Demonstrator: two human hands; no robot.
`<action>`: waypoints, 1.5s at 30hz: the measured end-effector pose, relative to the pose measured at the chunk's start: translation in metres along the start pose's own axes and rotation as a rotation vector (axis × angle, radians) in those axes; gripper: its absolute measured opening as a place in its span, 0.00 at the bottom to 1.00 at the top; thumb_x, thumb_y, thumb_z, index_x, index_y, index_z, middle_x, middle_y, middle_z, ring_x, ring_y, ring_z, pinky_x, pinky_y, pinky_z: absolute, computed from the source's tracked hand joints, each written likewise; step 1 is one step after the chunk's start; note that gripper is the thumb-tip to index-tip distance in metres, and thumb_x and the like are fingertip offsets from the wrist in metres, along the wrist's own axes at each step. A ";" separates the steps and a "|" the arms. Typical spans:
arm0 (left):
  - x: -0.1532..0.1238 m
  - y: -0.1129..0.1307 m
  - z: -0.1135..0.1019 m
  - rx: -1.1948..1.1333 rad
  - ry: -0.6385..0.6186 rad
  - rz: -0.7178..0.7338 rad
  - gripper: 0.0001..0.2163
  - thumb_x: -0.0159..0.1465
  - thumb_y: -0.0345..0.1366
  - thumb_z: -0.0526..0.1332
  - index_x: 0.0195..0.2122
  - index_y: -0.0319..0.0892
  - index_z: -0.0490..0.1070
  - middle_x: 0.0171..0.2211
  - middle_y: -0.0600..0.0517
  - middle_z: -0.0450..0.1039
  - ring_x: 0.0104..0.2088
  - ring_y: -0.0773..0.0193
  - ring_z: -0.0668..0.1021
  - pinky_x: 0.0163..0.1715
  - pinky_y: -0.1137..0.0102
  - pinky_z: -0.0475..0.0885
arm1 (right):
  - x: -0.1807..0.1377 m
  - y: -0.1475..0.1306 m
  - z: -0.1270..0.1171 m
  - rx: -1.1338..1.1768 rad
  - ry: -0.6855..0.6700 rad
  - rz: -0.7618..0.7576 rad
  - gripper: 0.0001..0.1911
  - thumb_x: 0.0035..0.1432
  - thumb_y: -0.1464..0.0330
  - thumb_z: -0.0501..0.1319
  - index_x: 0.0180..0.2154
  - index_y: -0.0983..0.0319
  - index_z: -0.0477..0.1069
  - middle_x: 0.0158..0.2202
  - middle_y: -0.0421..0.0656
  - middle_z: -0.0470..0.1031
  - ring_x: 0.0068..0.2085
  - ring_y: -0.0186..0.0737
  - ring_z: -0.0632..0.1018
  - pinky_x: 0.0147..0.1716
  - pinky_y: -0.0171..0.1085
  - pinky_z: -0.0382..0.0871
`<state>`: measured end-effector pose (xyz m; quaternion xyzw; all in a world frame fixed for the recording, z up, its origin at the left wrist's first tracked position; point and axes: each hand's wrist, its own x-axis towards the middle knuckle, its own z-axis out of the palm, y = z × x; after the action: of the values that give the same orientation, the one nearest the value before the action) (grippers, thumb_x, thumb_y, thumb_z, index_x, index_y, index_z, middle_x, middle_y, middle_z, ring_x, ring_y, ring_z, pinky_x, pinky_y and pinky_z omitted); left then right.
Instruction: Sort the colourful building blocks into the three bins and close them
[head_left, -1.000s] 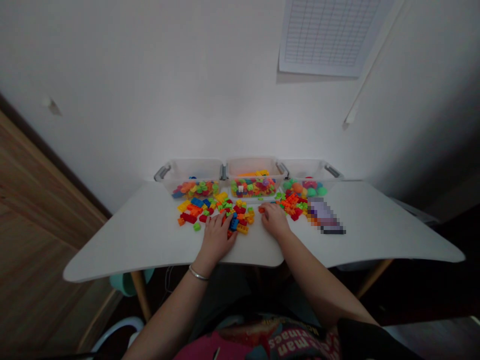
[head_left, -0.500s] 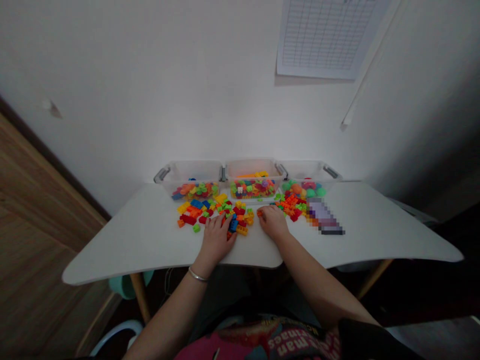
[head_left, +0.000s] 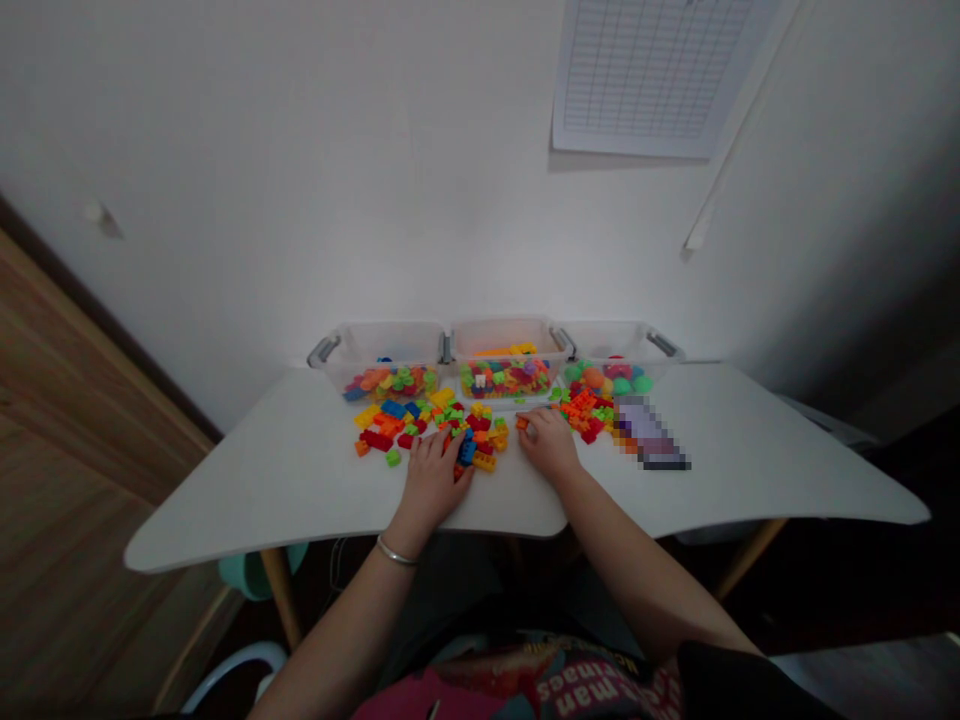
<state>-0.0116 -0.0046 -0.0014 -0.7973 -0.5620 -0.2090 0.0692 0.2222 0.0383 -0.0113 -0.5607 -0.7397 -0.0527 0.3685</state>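
My left hand [head_left: 433, 468] rests at the front of a pile of toy bricks. Its thumb and fingers curve round a blue brick [head_left: 466, 450] joined or pressed against red ones, partly hidden by the hand. A yellow-orange brick [head_left: 484, 463] lies right beside these. To the right, just above the tabletop or touching it, my right hand [head_left: 551, 445] pinches a small orange brick [head_left: 522, 423] between thumb and fingertips. Loose bricks in red, green, yellow and blue, such as a dark red brick [head_left: 377, 440], spread left of and between the hands.
Along the wall stand three clear bins: the left bin [head_left: 390, 345] and middle bin [head_left: 510, 335] contain bricks, the right bin [head_left: 611, 345] coloured balls. More bricks [head_left: 589, 408] lie right of my right hand, near a pixelated phone-like object [head_left: 649, 432]. The white table [head_left: 262, 480] has a curved front edge.
My right hand's fingers have shifted slightly round the orange brick. My left hand and the blue brick have stayed in nearly the same place.
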 end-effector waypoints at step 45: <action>0.000 -0.002 0.001 -0.016 -0.006 0.000 0.26 0.61 0.42 0.59 0.60 0.42 0.65 0.60 0.41 0.66 0.58 0.46 0.68 0.63 0.46 0.55 | 0.075 -0.005 -0.041 0.048 0.197 -0.035 0.10 0.60 0.67 0.57 0.40 0.61 0.76 0.41 0.47 0.79 0.46 0.47 0.74 0.52 0.46 0.62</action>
<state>-0.0131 -0.0036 -0.0020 -0.7984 -0.5607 -0.2111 0.0612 0.2301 0.0756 0.0648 -0.5306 -0.7106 -0.0963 0.4519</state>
